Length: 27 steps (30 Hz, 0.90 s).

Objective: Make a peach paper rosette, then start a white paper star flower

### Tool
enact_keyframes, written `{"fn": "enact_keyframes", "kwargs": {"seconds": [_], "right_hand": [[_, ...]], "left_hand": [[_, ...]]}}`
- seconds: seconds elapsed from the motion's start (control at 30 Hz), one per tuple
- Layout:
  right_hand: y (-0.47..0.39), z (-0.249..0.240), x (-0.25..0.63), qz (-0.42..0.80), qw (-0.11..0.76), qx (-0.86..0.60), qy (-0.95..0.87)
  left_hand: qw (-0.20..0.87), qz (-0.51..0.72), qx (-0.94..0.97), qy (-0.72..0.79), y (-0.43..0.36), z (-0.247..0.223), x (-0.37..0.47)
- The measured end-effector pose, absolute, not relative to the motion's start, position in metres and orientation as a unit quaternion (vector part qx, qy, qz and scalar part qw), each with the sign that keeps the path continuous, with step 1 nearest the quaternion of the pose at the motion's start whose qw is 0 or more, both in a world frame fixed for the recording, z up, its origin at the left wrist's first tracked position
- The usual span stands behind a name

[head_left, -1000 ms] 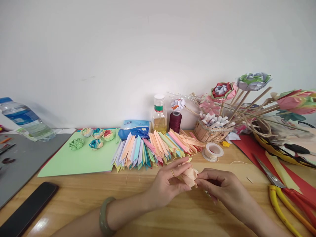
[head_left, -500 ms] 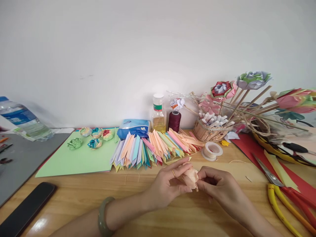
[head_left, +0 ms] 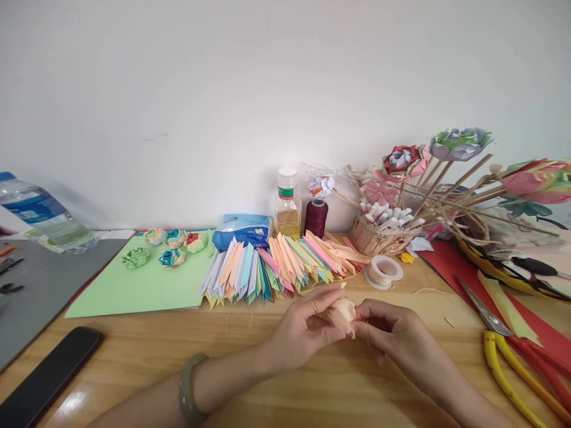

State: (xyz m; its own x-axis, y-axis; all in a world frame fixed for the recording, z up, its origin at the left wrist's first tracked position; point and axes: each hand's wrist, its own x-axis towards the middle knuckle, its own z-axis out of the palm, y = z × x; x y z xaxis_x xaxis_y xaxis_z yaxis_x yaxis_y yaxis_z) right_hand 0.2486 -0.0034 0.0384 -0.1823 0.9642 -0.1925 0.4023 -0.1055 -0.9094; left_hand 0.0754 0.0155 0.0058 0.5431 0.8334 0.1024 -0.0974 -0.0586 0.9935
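Observation:
A peach paper flower [head_left: 342, 315] is held just above the wooden table between my two hands. My left hand [head_left: 307, 324], with a ring on one finger, curls around its left side, thumb below and fingers above. My right hand [head_left: 388, 327] pinches the flower's right edge between thumb and fingers; its exact grip is partly hidden. Behind the hands lies a row of folded paper strips [head_left: 250, 270] in many colours. A spool of pale thread [head_left: 384, 272] rests just beyond my right hand.
Yellow-and-red-handled scissors [head_left: 495, 333] lie at the right on red paper [head_left: 446, 261]. Finished paper flowers stand in a bark basket [head_left: 379, 238]. A black phone [head_left: 49, 380], green paper [head_left: 129, 291], a tissue pack [head_left: 243, 230], a bottle [head_left: 288, 208] and maroon thread [head_left: 316, 219] are also there.
The peach flower has turned slightly and tilted in my fingers. My left thumb has shifted a little up and left along it; both hands stay in nearly the same place.

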Motion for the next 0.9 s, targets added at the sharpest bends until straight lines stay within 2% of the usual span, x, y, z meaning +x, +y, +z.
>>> {"fn": "enact_keyframes", "kwargs": {"seconds": [0.1,0.27,0.37,0.63,0.9], "right_hand": [[-0.003,0.049,0.253,0.479,0.297,-0.549,-0.618],[-0.005,0.053,0.26,0.327,0.381,-0.542,-0.674],[-0.006,0.05,0.26,0.29,0.379,-0.495,-0.725],[-0.004,0.056,0.254,0.327,0.305,-0.499,-0.743],[-0.005,0.054,0.255,0.415,0.246,-0.519,-0.706]], "left_hand": [[0.708,0.384,0.529,0.268,0.018,0.007,0.075],[0.804,0.353,0.395,0.269,0.019,0.004,0.077],[0.841,0.321,0.354,0.252,0.02,0.0,0.079],[0.866,0.246,0.36,0.243,0.021,-0.004,0.081],[0.872,0.163,0.361,0.288,0.019,-0.01,0.083]]}}
